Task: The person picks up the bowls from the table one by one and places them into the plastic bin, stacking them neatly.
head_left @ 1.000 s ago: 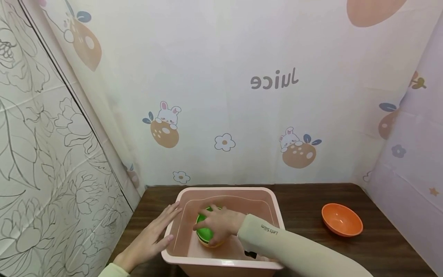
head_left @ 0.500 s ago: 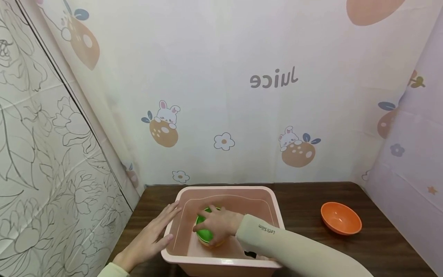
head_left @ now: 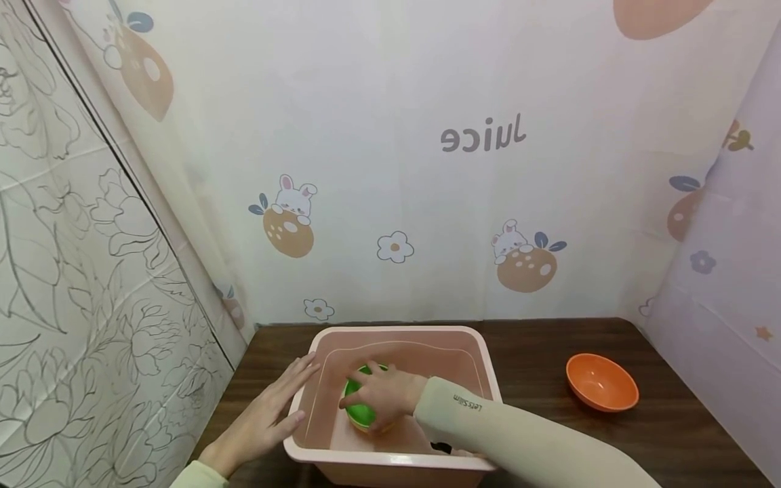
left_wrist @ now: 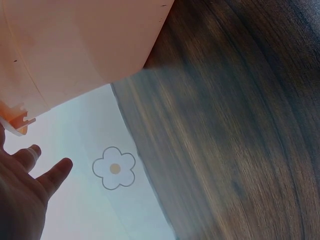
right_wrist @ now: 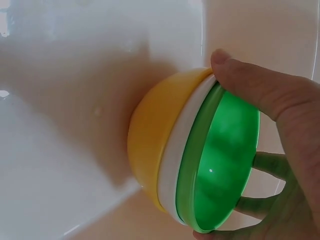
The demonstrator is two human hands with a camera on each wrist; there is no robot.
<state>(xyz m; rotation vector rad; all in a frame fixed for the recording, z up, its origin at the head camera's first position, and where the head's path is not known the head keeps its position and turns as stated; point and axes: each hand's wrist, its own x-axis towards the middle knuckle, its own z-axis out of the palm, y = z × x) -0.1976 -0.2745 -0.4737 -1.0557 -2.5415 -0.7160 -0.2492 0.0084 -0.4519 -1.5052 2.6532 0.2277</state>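
Note:
In the head view my right hand (head_left: 390,393) reaches into a pink plastic tub (head_left: 399,330) and grips a stack of nested bowls by the rims. The right wrist view shows a green bowl (right_wrist: 230,155) innermost, a white bowl (right_wrist: 170,165) around it and a yellow bowl (right_wrist: 152,132) outermost. My thumb lies over the rims on one side, and several fingers spread along the other. The stack sits low in the tub, towards its left side. My left hand (head_left: 262,423) lies at the tub's left rim with its fingers fairly straight.
On the dark wood table (head_left: 531,352), to the right of the tub, stands an orange bowl (head_left: 603,383). Inside the tub, a small black patch (head_left: 441,447) shows beside my right sleeve. Printed curtains (head_left: 396,169) close off the back and both sides.
The head view has tilted down very slightly. Both hands, the bowls and the tub keep their places.

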